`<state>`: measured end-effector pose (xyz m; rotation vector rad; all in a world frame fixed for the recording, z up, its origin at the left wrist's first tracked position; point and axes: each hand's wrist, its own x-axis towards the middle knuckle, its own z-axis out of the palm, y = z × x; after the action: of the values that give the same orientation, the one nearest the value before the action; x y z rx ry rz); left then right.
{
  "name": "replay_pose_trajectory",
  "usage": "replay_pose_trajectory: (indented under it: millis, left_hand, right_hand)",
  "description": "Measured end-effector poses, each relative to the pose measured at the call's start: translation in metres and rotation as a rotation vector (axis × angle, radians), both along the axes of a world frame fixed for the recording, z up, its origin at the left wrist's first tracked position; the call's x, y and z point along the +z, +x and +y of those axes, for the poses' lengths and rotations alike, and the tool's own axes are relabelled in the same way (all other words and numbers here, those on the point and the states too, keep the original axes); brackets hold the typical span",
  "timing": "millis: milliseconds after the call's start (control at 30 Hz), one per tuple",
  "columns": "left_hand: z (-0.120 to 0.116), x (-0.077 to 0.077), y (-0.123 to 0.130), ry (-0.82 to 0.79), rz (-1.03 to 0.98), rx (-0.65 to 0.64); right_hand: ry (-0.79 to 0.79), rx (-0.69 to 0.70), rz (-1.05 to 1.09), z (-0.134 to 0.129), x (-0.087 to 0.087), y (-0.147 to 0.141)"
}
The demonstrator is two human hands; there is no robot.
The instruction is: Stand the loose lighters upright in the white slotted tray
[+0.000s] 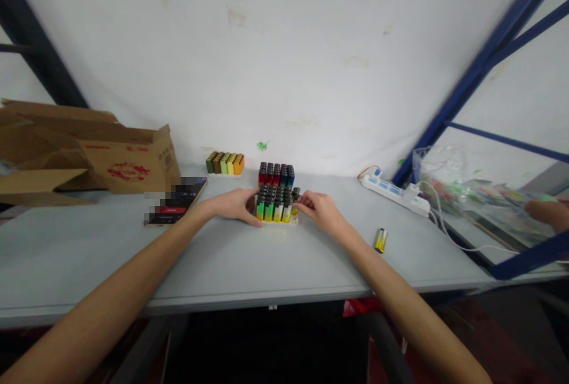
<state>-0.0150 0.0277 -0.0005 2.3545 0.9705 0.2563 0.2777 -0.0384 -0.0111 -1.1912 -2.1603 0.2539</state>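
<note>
Several lighters [274, 211] in green, white and yellow with black tops stand upright in rows in a pale tray [281, 223]. My left hand [237, 204] grips the left side of this tray, thumb at the front corner and the other fingers partly hidden behind. At the tray's right end, my right hand [323, 211] pinches a yellow lighter [294, 208] between thumb and fingers. Whether that lighter is fully seated in the row I cannot tell. Just behind stands another block of red and blue lighters [276, 174].
A third block of green-to-orange lighters [226, 163] stands by the wall. One loose yellow lighter [380, 240] lies at right. A phone [189, 197], an open carton [128, 162] and a power strip [395, 193] are on the table. Beyond the blue frame [466, 82], another person's hand [549, 213] shows.
</note>
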Motion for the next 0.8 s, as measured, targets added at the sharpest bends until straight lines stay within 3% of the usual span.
replay_pose_trajectory:
  millis: [133,267,367,467,567,667,800]
  left_hand:
    - [-0.001,0.002,0.0,-0.018,0.029,0.006]
    - [0.001,0.0,-0.001,-0.003,0.03,-0.003]
    - [0.002,-0.002,-0.002,0.007,0.016,-0.011]
    - [0.003,-0.003,-0.001,0.001,0.004,-0.016]
    - [0.002,-0.002,-0.001,-0.01,0.003,-0.014]
    - [0.002,-0.003,-0.001,0.004,0.004,-0.009]
    - [0.002,-0.003,-0.001,0.009,0.006,-0.008]
  right_hand:
    - [-0.044,-0.09,-0.114,-0.01,0.014,0.023]
    - [-0.015,-0.508,-0.33,-0.048,0.029,0.072]
    - [-0.09,-0.767,-0.472,-0.083,0.024,0.113]
    - [-0.207,-0.893,-0.561,-0.1,0.008,0.141]
    - [-0.293,-0.815,-0.524,-0.092,-0.003,0.15]
    - [-0.281,-0.652,-0.398,-0.073,-0.002,0.141]
    - [-0.332,-0.351,0.07,-0.055,0.012,0.111]
